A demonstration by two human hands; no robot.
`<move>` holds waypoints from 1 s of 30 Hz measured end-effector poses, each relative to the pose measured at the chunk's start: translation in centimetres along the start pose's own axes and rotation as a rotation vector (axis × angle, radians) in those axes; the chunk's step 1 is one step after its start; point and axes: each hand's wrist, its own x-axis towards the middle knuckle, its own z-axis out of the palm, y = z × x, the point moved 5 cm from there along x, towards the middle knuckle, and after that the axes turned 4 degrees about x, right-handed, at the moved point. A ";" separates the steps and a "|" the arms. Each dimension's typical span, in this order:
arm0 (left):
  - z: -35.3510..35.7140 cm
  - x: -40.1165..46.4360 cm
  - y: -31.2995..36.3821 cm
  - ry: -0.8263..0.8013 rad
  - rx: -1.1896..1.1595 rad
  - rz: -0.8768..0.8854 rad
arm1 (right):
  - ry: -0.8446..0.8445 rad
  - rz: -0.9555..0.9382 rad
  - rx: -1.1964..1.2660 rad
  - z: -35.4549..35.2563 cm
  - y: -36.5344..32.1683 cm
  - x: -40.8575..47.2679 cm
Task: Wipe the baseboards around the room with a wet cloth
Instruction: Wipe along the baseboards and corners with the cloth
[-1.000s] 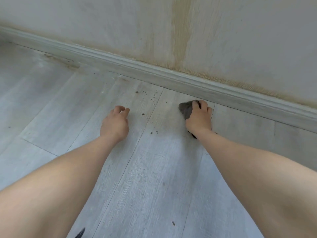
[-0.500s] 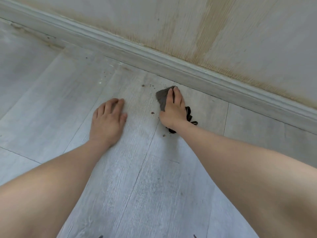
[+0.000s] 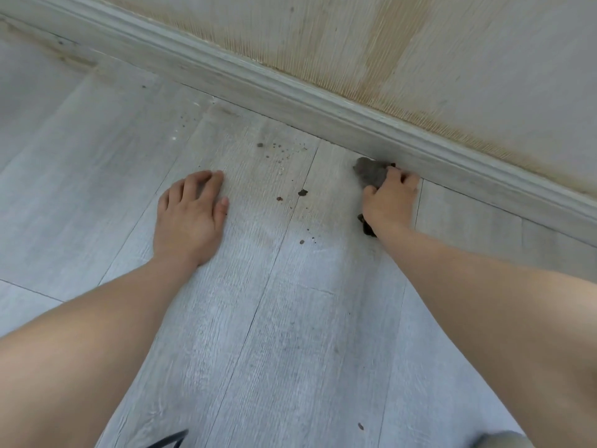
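Note:
A pale grey moulded baseboard (image 3: 290, 95) runs diagonally from upper left to right, along the foot of a stained wall. My right hand (image 3: 389, 202) grips a dark grey cloth (image 3: 370, 174) with curled fingers, and the cloth's front touches the bottom of the baseboard. A dark bit of the cloth sticks out under my wrist. My left hand (image 3: 190, 218) lies flat on the grey plank floor (image 3: 290, 318), fingers spread, well left of the cloth.
Small dark crumbs of dirt (image 3: 302, 192) are scattered on the floor between my hands and close to the baseboard. The wall (image 3: 420, 53) above carries yellow-brown stains. A dark thin object (image 3: 171, 439) shows at the bottom edge.
My right hand has moved the cloth from the floor up against the baseboard, and its fingers have curled round it. My left hand stays flat on the floor.

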 end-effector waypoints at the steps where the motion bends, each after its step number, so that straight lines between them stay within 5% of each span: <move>1: 0.0 0.0 0.1 0.003 -0.002 -0.001 | 0.008 0.056 0.003 0.4 0.1 0.2; 5: 0.1 -0.1 0.2 0.011 0.012 -0.008 | 0.021 0.118 -0.060 3.3 -3.0 0.3; 10: 0.2 0.0 -0.2 0.015 0.019 -0.016 | -0.212 -0.261 -0.042 9.0 -12.1 0.1; 14: 0.3 0.0 -0.4 0.018 0.023 -0.016 | -0.294 -0.390 0.077 8.2 -12.4 0.8; 23: 0.3 0.1 -0.2 0.025 0.029 -0.024 | -0.043 -0.344 -0.071 5.6 -8.5 1.7; 30: 0.6 0.1 -0.5 -0.015 0.066 -0.040 | -0.348 -0.544 -0.098 11.2 -16.5 2.3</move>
